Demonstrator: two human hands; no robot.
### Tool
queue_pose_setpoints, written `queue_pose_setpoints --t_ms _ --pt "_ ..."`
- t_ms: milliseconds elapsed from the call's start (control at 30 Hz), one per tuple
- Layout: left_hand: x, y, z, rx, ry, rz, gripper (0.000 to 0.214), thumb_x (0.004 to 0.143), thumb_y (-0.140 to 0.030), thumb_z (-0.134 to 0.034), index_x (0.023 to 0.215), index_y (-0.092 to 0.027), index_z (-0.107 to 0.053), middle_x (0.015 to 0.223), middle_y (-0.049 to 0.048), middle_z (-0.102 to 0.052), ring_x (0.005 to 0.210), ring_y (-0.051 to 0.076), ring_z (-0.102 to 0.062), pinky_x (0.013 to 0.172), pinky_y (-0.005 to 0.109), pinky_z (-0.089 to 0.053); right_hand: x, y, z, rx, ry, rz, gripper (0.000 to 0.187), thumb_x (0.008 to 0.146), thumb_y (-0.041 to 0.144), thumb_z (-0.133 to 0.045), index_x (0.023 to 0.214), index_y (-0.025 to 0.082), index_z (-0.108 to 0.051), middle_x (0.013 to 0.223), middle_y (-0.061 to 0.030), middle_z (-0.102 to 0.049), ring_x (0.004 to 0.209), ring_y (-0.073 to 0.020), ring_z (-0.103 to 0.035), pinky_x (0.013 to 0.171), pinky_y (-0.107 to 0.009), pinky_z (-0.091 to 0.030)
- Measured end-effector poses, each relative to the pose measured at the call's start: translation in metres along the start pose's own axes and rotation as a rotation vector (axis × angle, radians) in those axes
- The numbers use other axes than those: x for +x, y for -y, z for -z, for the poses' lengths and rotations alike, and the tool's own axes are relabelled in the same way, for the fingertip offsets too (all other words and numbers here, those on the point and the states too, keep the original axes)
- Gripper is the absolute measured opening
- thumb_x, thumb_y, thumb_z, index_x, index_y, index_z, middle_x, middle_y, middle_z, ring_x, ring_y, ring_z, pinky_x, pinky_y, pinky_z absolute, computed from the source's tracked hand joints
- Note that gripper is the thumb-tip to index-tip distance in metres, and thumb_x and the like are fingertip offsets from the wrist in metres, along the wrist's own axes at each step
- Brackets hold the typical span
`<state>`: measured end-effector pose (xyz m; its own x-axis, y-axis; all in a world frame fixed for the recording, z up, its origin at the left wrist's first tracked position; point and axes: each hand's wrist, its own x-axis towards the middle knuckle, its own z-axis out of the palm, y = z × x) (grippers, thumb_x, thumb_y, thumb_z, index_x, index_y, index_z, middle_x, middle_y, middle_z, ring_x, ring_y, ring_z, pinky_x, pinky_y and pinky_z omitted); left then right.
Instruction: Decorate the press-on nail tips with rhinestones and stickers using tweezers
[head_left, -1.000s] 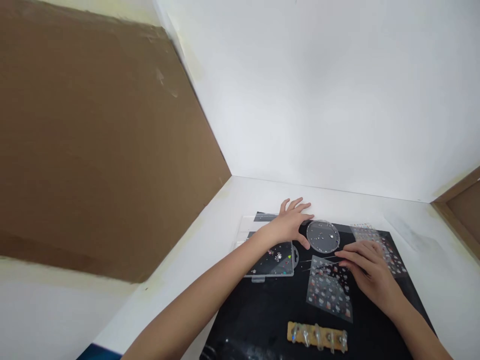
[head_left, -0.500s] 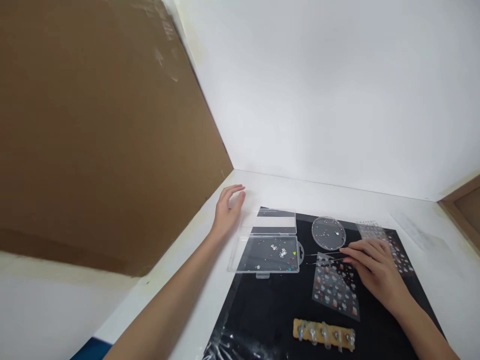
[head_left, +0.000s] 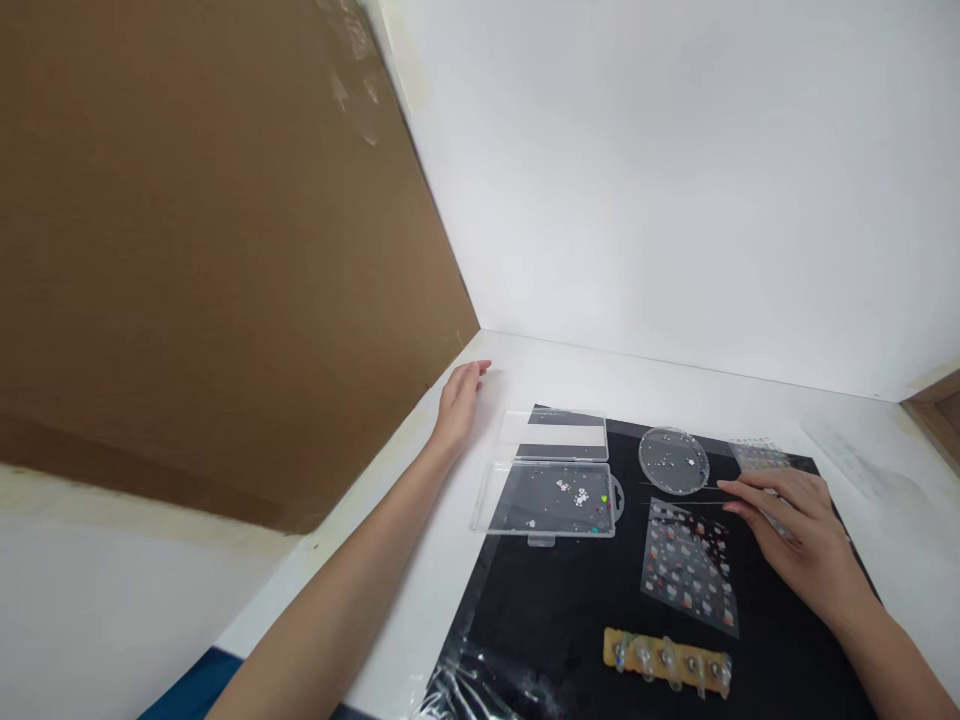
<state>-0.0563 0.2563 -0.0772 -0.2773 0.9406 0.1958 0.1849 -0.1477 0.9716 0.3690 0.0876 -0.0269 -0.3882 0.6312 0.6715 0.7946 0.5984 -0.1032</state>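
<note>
Black mat [head_left: 547, 620] on the white table [head_left: 600, 380]. What's the right hand [head_left: 799, 535] got?

Clamped on slim metal tweezers [head_left: 679, 502], tips over the mat, between the glittery round clear dish [head_left: 673, 461] and the sticker sheet [head_left: 686, 568].

Left hand [head_left: 459, 405]?

Open, slightly curled, on the table just left of the open clear plastic box [head_left: 551, 500].

Anything else on the mat?

Wooden strip of clear nail tips [head_left: 666, 660], near edge.
</note>
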Motion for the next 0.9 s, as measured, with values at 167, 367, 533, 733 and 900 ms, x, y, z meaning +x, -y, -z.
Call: queue_pose_setpoints --t_ms 167,367,533,733,900 --pt "-0.001 -0.001 -0.001 0.008 0.008 0.005 0.048 0.101 -0.063 -0.049 0.115 -0.023 -0.072 0.139 0.012 -0.069 0.136 0.029 -0.062 0.119 0.042 -0.047 0.003 0.008 -0.001 0.043 0.047 0.02 0.026 0.101 0.02 -0.068 0.121 0.036 -0.075 0.098 0.0032 -0.079 0.086 -0.0152 -0.073 0.083 -0.036 -0.047" --pt "-0.001 -0.002 -0.002 0.018 0.008 0.016 0.048 0.101 -0.062 -0.048 0.115 -0.023 -0.072 0.14 0.0112 -0.069 0.136 0.029 -0.062 0.119 0.042 -0.046 0.004 0.011 -0.006 0.047 0.04 0.01 0.027 0.099 0.016 -0.07 0.118 0.035 -0.076 0.095 0.003 -0.079 0.084 -0.0152 -0.072 0.08 -0.036 -0.047" --pt "0.0 -0.002 -0.002 0.024 0.011 0.023 0.046 0.101 -0.059 -0.048 0.115 -0.022 -0.071 0.139 0.0121 -0.07 0.133 0.029 -0.063 0.119 0.042 -0.046 0.004 0.013 -0.009 0.033 0.037 0.017 0.023 0.1 0.017 -0.069 0.115 0.032 -0.076 0.095 0.0018 -0.078 0.083 -0.0153 -0.071 0.078 -0.035 -0.047" --pt "0.0 0.0 -0.001 0.036 0.023 0.025 0.045 0.1 -0.06 -0.049 0.116 -0.023 -0.07 0.139 0.0112 -0.07 0.133 0.029 -0.063 0.12 0.043 -0.045 0.003 0.012 -0.008 0.043 0.038 0.003 0.026 0.098 0.016 -0.071 0.116 0.034 -0.077 0.094 0.0021 -0.078 0.083 -0.0152 -0.07 0.081 -0.035 -0.048" --pt "0.0 -0.001 -0.001 0.04 0.027 0.023 0.043 0.098 -0.062 -0.053 0.111 -0.024 -0.069 0.139 0.0112 -0.071 0.133 0.029 -0.063 0.121 0.044 -0.043 0.003 0.013 -0.007 0.049 0.039 0.015 0.025 0.1 0.015 -0.07 0.117 0.033 -0.076 0.095 0.0027 -0.078 0.084 -0.0147 -0.07 0.081 -0.035 -0.048"
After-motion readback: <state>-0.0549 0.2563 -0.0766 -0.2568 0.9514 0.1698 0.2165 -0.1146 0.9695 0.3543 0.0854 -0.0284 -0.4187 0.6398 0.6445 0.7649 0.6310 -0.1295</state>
